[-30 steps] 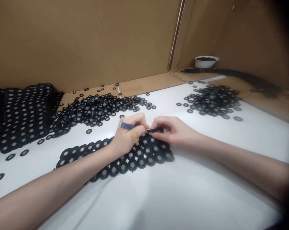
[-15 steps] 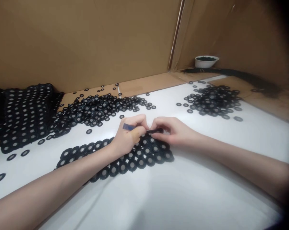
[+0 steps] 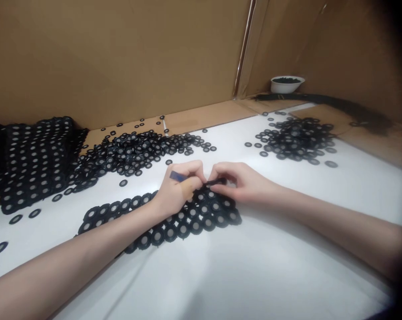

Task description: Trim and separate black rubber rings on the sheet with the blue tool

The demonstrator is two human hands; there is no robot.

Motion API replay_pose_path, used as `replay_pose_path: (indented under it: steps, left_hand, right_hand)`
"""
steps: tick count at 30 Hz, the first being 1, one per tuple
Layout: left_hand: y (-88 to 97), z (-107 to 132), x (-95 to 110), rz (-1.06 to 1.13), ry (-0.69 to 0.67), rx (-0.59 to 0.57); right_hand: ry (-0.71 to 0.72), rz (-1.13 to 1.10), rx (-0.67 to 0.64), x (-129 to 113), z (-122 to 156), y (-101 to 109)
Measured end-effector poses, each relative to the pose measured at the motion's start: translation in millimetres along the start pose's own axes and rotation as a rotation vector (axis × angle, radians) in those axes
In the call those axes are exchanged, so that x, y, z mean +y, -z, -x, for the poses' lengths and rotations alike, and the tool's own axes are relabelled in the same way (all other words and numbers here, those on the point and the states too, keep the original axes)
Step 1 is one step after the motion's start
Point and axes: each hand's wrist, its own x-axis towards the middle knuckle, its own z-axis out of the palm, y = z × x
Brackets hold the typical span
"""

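A panel of joined black rings with pale grey centres [image 3: 170,233] lies on the white tabletop under my hands. My left hand [image 3: 182,186], with blue and tan tape on it, is closed in a pinch at the panel's far edge; whatever lies between its fingertips is hidden. Just beside it, thumb and forefinger of my right hand [image 3: 236,180] grip a black ring [image 3: 217,181], seen nearly edge-on. The fingertips of both hands almost meet there. My left wrist covers part of the panel.
Behind my hands is a large heap of loose black rings [image 3: 134,153]; a smaller heap [image 3: 296,140] sits at right. A finished-looking sheet of rings [image 3: 34,155] lies far left. A white bowl [image 3: 286,86] and dark strands [image 3: 337,106] are by the cardboard wall [image 3: 121,58].
Both hands keep nearly the same place. My left hand's fingers have shifted slightly at the pinch, and the view has moved a little.
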Motion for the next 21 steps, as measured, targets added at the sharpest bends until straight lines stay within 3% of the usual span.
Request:
replay_pose_path:
  steps: [13, 21]
  left_hand:
    - [-1.8, 1.8, 0.7, -0.019, 0.016, 0.062]
    - [0.8, 0.0, -1.9, -0.021, 0.004, -0.009]
  right_hand:
    - [-0.011, 0.013, -0.008, -0.6, -0.6, 0.1]
    - [0.012, 0.030, -0.014, 0.0, -1.6, 0.2]
